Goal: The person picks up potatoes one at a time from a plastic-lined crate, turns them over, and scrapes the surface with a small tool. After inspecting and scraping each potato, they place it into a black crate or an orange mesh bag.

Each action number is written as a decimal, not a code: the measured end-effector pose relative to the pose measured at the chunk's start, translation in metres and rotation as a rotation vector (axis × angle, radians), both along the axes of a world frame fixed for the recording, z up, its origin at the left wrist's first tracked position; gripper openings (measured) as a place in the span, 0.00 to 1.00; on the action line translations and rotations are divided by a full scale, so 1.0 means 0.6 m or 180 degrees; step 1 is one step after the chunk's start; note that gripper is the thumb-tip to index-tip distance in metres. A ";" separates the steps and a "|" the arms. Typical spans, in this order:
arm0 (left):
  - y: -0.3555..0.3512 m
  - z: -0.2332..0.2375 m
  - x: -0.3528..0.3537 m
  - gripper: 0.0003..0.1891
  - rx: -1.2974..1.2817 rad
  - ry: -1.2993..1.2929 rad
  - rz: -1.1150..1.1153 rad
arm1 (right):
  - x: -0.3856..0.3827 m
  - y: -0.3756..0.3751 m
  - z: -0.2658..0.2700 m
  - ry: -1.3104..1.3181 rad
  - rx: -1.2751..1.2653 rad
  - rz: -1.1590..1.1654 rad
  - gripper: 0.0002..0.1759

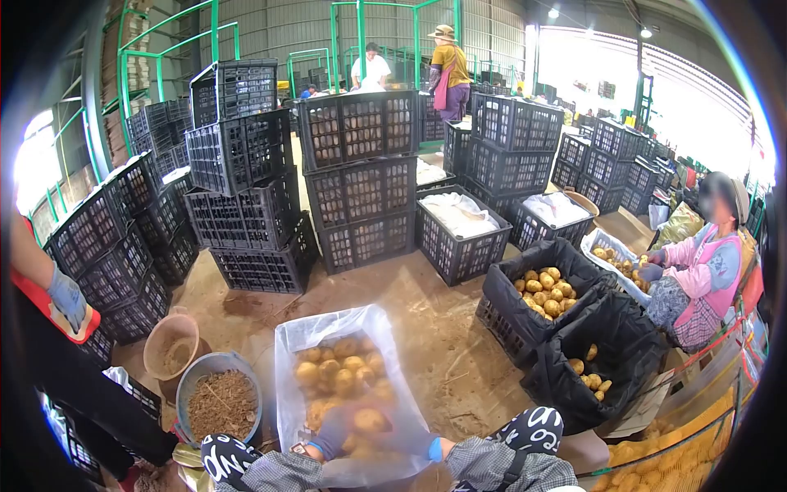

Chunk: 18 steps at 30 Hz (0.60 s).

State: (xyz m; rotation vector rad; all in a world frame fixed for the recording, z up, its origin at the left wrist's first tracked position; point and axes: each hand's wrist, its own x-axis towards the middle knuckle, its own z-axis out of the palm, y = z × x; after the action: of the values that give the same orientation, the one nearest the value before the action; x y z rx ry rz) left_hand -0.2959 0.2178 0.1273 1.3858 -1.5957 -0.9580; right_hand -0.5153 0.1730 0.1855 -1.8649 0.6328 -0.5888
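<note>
In front of me is a crate lined with clear plastic film [288, 361], part filled with potatoes [344, 369]. Both my hands are gloved and reach over its near end. My left hand [333, 433] is at the left of one larger-looking potato [370, 421]. On that potato's other side is my right hand [407, 436], strongly smeared by motion. The blur hides the fingers, so whether either hand grips the potato cannot be made out. Patterned sleeve covers [225, 459] and checked sleeves cover my arms.
Left are a bucket of soil-like debris [221, 406] and a tan bucket [174, 344]. Right are black-lined crates of potatoes [541, 291] and a netting sack [672, 459]. A co-worker in pink [705, 262] sits beyond; another person's gloved hand [67, 297] is left. Stacked crates [361, 176] stand ahead.
</note>
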 end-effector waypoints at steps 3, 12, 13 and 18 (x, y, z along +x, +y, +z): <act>-0.001 -0.014 0.008 0.21 0.0213 0.0271 0.0087 | 0.003 -0.003 -0.005 -0.0237 0.0170 0.0132 0.37; 0.024 0.152 -0.061 0.21 0.1167 0.2091 0.0016 | -0.021 0.014 0.128 -0.0353 0.1280 -0.0387 0.30; 0.028 0.154 -0.061 0.22 0.1125 0.2106 0.0018 | -0.017 0.013 0.106 -0.0605 0.1100 -0.0382 0.31; 0.003 0.089 -0.024 0.18 0.0447 0.1877 0.0070 | -0.005 0.006 0.014 -0.0687 0.2262 -0.0409 0.39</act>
State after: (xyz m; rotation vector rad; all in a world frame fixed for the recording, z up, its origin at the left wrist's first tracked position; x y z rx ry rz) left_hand -0.3104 0.2194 0.1808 1.0673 -1.0829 -1.3357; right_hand -0.5185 0.1763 0.1937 -1.0890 0.7055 -0.5457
